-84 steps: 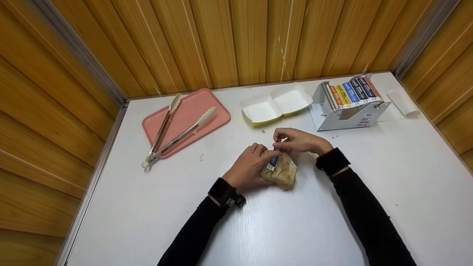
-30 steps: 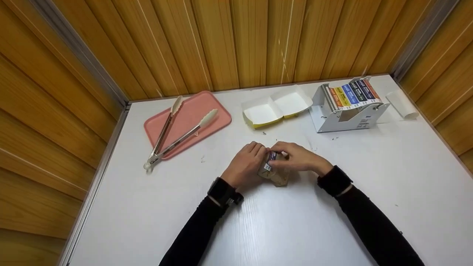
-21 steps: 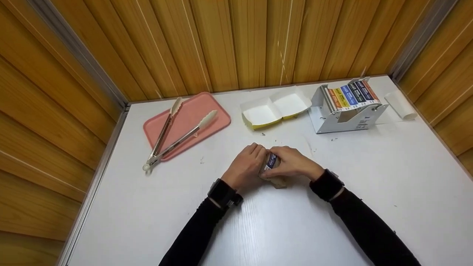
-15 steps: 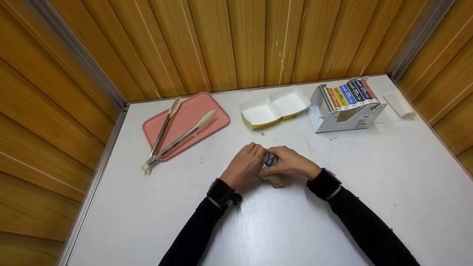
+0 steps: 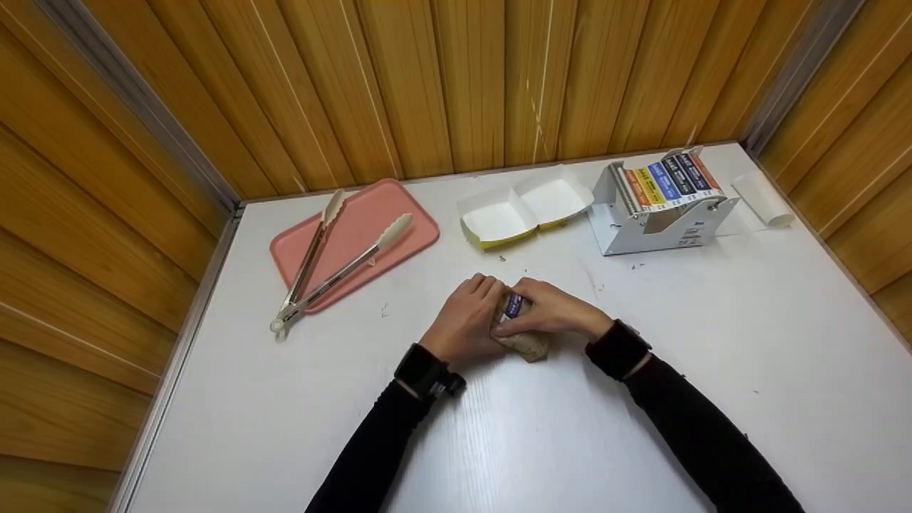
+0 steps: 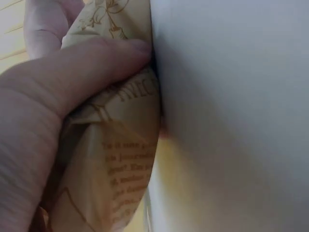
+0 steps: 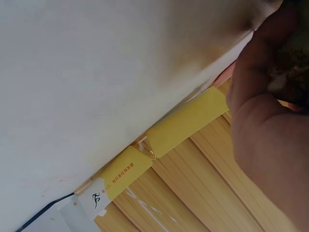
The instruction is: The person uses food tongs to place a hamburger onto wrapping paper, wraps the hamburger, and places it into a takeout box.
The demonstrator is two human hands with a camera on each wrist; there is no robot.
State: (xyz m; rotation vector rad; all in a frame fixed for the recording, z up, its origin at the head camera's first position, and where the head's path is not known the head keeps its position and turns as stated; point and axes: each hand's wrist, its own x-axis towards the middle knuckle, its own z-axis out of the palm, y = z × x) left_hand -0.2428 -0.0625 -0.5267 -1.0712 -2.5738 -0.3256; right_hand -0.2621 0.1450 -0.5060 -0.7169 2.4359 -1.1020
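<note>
Wood-look panels (image 5: 363,85) stand behind a white table (image 5: 235,413). Both forearms (image 5: 702,420) angle inward from the lower edge. Centre of frame: left hand (image 5: 462,322) grips a wrapped packet (image 5: 529,347), thumb (image 6: 96,65) across it; right hand (image 5: 554,311) apparently clasps the opposite side, view partly dark.

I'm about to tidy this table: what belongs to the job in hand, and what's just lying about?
In the job:
wrapped package, held by left hand and right hand
blue label on it
label holder, probably its source

Apparently lying about:
tongs, on the pink tray
open box, perhaps for later
white roll
</note>
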